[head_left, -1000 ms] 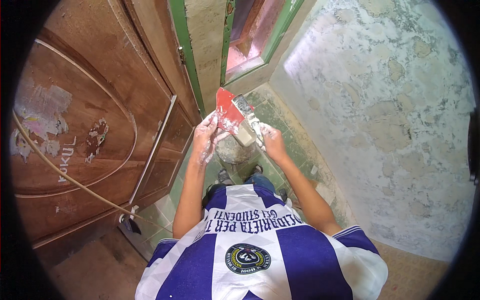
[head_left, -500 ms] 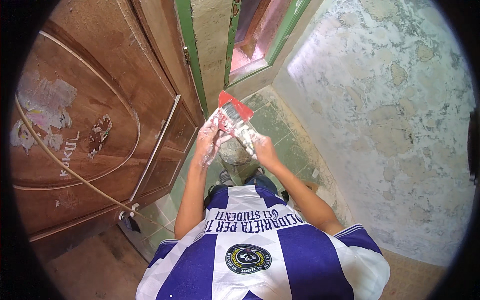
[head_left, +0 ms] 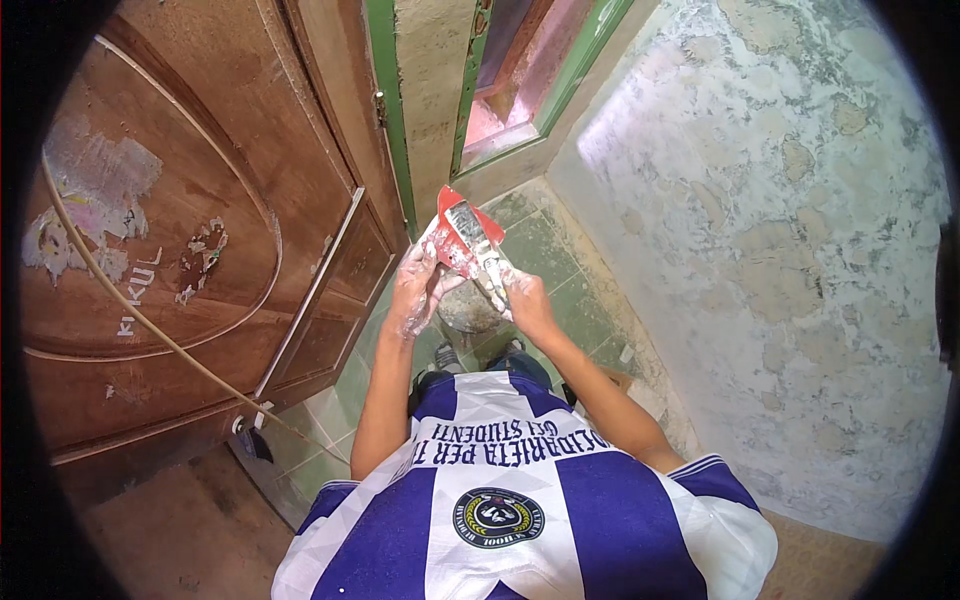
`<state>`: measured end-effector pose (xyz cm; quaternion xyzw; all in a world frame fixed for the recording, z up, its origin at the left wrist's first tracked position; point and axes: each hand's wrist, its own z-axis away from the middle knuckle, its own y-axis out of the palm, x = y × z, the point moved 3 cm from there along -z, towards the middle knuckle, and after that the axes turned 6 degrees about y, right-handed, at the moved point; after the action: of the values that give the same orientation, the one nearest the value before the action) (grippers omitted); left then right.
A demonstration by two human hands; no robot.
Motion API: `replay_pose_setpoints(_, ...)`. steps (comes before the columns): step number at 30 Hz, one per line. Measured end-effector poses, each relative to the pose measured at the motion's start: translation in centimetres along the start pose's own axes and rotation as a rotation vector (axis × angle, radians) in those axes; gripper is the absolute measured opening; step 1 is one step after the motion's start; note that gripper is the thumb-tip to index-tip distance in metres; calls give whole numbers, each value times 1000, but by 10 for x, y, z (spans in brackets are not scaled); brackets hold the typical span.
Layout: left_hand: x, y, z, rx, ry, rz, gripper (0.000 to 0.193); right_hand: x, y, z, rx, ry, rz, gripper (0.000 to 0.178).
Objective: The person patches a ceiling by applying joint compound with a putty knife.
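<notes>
My left hand (head_left: 413,288), smeared with white paste, grips a red flat spreader (head_left: 453,250) by its near left side. In my right hand (head_left: 526,300) is a putty knife (head_left: 465,224), its handle coated in white paste. The knife's metal blade lies over the face of the red spreader, pointing away from me; the spreader's corners show on both sides of it. Both tools are held up in front of me. Below them, a grey round bucket (head_left: 468,312) stands on the floor by my feet, partly hidden by my hands.
A brown wooden door (head_left: 200,330) with a pale cable (head_left: 160,335) across it is on the left. On the right rises a patchy plastered wall (head_left: 720,280). Green tiles (head_left: 540,250) cover the floor. Ahead is a green-framed opening (head_left: 550,110).
The knife blade has shifted a little on the red spreader, and more bare metal shows. My hands stay close together in nearly the same place. The whole view has shifted slightly.
</notes>
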<state>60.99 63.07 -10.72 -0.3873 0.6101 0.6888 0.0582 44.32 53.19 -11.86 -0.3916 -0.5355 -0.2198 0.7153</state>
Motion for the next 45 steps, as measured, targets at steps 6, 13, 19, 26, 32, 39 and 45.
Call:
replay_pose_setpoints(6, 1, 1, 10, -35, -20, -63, 49, 6, 1, 6, 102, 85, 22, 28)
replay_pose_setpoints(13, -5, -19, 6, -119, 10, -46, 42, 5, -3, 11, 309, 403, -524, 30)
replay_pose_setpoints(19, -22, -29, 6, -227, -26, -567, 32, 48, -48, 3, 134, 51, -399, 23)
replay_pose_setpoints(26, -35, -7, -1, -23, -106, -564, 38, 38, -73, -6, 158, 4, -58, 22)
replay_pose_setpoints(32, -28, -3, 3, 70, -120, -560, 35, 36, -68, -4, 118, -63, 7, 22)
replay_pose_setpoints(39, -19, -6, 5, 22, -214, -620, 29, 27, -55, 1, 66, 7, -112, 20)
replay_pose_setpoints(45, -19, 8, 10, 97, -230, -542, 34, 31, -43, 11, 99, 110, -265, 21)
